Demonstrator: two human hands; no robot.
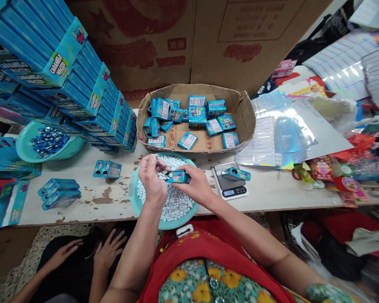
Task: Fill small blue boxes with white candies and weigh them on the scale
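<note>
Both hands (153, 176) (197, 185) cupped, small box (177, 176) between

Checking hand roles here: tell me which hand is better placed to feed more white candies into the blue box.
Left, probably: the left hand pinches candies at the small blue box mouth, over the bowl of white candies; the right hand grips that box.

Bare tabletop (91, 202) left of your bowl of candies (173, 206) gives open passage. Stacked blue cartons (82, 84) wall off far left. Cardboard tray (246, 122) blocks straight ahead; scale (230, 185) (small box on it) crowds your right.
</note>
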